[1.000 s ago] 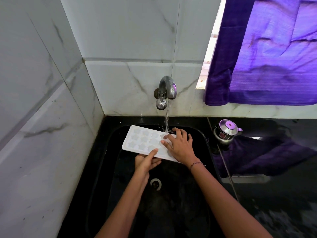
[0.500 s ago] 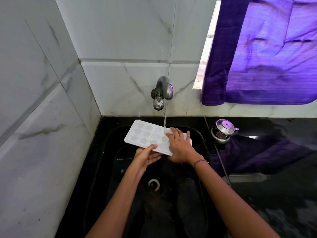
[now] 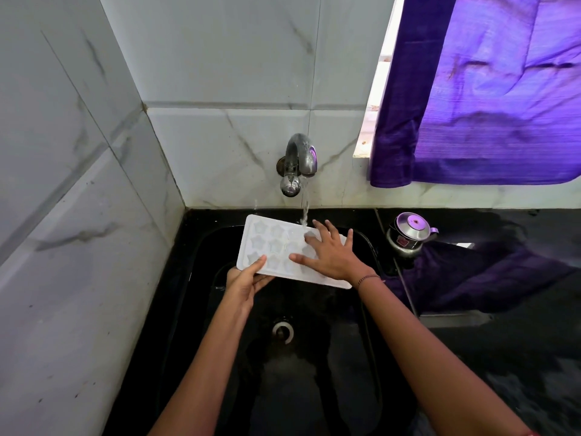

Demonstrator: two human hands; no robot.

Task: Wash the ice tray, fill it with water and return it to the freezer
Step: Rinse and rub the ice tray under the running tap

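I hold the ice tray [image 3: 276,247] over the black sink [image 3: 188,278], under the tap [image 3: 297,165], my left hand [image 3: 243,283] gripping its near corner, so my right hand [image 3: 330,256], spread flat, can rub the star cells in the stream.

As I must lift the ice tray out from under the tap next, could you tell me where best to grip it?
Grip the ice tray by its flat rim at the near-left corner, coming from the near side as the left hand does, thumb on top. The rim is flat and thin there; the right hand covers the far end.
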